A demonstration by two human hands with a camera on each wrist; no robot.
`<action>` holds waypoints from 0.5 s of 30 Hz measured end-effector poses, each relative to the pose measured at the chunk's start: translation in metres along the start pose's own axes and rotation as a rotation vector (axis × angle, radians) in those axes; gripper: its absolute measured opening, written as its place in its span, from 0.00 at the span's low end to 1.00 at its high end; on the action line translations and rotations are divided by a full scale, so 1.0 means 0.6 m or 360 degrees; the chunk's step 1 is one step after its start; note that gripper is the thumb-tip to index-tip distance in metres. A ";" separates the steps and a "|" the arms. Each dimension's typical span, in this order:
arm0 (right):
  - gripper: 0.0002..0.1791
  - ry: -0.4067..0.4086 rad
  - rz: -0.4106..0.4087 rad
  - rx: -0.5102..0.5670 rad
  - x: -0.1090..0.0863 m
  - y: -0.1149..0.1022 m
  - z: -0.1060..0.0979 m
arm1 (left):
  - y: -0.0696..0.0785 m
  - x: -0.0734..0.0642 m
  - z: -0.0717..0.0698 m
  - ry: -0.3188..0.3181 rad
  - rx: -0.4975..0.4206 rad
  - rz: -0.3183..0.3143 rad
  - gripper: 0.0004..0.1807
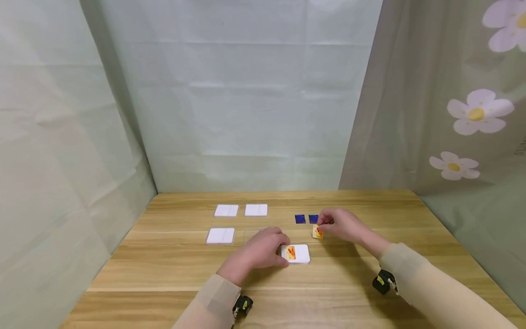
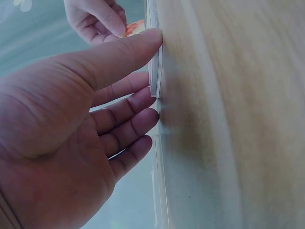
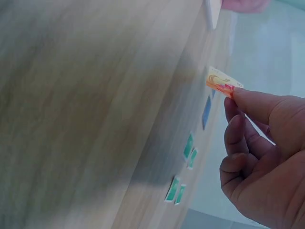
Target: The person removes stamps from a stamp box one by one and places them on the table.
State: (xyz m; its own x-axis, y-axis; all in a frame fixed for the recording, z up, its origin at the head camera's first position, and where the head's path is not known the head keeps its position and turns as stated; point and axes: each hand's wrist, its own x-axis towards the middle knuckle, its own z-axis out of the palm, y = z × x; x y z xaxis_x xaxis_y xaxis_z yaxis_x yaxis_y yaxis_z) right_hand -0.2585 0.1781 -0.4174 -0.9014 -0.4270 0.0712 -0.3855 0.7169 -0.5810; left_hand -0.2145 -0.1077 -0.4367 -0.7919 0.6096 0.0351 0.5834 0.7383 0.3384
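My left hand (image 1: 263,249) grips the edges of a white card in a clear holder (image 1: 302,254), low over the wooden table, thumb on the near side and fingers on the far side. An orange-and-yellow picture piece (image 1: 290,252) covers its left half. Between thumb and fingertips, my right hand (image 1: 341,224) pinches a second small yellow-and-orange picture piece (image 3: 222,81), raised off the tabletop. Two small dark blue pieces (image 1: 300,219) lie just beyond it, one partly behind the right fingers. In the left wrist view the left thumb (image 2: 128,50) touches the holder's edge (image 2: 153,62).
Three white cards in clear holders (image 1: 220,236) lie to the left and back. A transparent panel (image 1: 250,234) lies partly behind the left hand. Several small green pieces (image 3: 188,145) show in the right wrist view. Fabric curtains (image 1: 246,114) surround the wooden table (image 1: 164,256).
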 end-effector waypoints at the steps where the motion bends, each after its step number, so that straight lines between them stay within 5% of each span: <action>1: 0.06 0.0003 0.0001 -0.0005 0.002 0.003 0.000 | 0.000 0.000 0.000 0.0001 -0.0001 0.0001 0.27; 15: 0.08 0.0032 -0.0001 -0.0147 0.022 0.022 0.013 | -0.004 -0.001 0.001 0.0007 -0.0001 0.0000 0.27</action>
State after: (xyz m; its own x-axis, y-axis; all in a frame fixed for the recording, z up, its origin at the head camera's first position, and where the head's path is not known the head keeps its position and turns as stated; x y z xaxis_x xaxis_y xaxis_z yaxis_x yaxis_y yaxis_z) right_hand -0.2737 0.1774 -0.4306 -0.9045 -0.4173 0.0882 -0.4020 0.7648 -0.5035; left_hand -0.2153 -0.1095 -0.4378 -0.7928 0.6082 0.0393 0.5831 0.7382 0.3391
